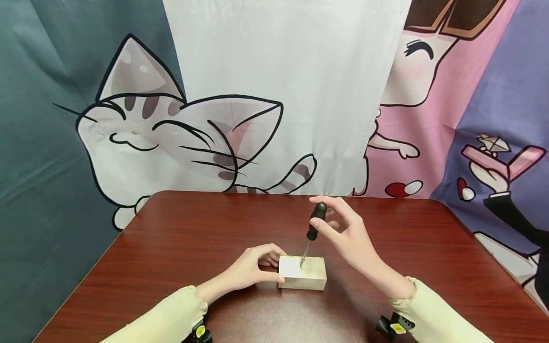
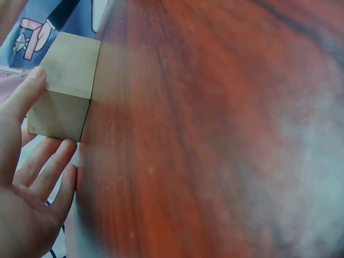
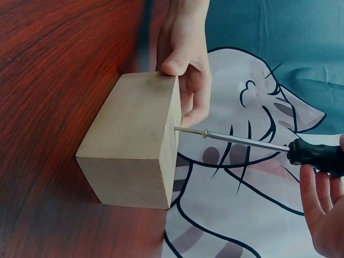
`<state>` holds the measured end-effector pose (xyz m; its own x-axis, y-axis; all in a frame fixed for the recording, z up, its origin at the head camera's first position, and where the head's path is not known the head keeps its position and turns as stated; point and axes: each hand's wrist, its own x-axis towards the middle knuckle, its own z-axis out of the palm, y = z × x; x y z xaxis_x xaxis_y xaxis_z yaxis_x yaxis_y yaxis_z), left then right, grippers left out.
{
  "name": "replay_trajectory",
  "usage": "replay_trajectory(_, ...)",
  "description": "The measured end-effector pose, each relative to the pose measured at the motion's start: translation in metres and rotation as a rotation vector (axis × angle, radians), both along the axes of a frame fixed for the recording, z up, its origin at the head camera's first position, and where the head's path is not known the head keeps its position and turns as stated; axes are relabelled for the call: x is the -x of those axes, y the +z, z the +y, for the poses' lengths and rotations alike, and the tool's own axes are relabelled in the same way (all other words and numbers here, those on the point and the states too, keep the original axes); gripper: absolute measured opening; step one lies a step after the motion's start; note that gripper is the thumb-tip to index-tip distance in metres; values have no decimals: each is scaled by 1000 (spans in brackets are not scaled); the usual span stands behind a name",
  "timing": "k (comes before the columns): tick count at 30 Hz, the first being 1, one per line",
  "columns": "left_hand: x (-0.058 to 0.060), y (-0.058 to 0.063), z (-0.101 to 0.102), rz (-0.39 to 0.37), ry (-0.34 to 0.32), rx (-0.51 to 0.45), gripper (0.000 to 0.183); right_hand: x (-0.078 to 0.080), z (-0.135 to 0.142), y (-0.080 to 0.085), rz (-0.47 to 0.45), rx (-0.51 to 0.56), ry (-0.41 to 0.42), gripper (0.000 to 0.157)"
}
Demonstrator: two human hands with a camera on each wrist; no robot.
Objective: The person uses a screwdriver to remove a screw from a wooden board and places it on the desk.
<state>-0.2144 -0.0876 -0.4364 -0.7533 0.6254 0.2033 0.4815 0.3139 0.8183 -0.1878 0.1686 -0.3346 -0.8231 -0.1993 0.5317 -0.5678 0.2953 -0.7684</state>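
Note:
A pale wooden block (image 1: 302, 283) lies on the table, gripped at its left end by my left hand (image 1: 253, 269), thumb on the near side and fingers behind. In the right wrist view a brass-coloured screw (image 3: 189, 130) stands in the block's top face, much of its thread showing. The tip of a screwdriver (image 3: 247, 141) meets the screw's head. My right hand (image 1: 345, 231) holds the screwdriver's black handle (image 1: 317, 220) between thumb and fingers, the shaft slightly tilted. From the left wrist, the block's end (image 2: 60, 114) shows between thumb and fingers.
The reddish-brown wooden table (image 1: 193, 228) spreads around the block. Behind its far edge hangs a cloth backdrop (image 1: 283, 57) with cartoon figures. A small black camera (image 1: 391, 327) is strapped at the right wrist, another (image 1: 201, 331) at the left.

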Motion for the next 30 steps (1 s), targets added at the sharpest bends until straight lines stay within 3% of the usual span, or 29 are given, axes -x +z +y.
replay_trajectory(7,0,-1,0,4,1,2,45,-1,1,3,-1,-26,24,50)
replay_trajectory(13,0,-1,0,4,1,-1,44,-1,0,1,6,49,70,45)
replay_trajectory(21,1,-1,0,0,-5,-3,44,-2,-4,-3,33,57,-40,44)
replay_trajectory(30,1,0,0,-3,1,8,44,-2,-4,-2,0,49,-14,45)
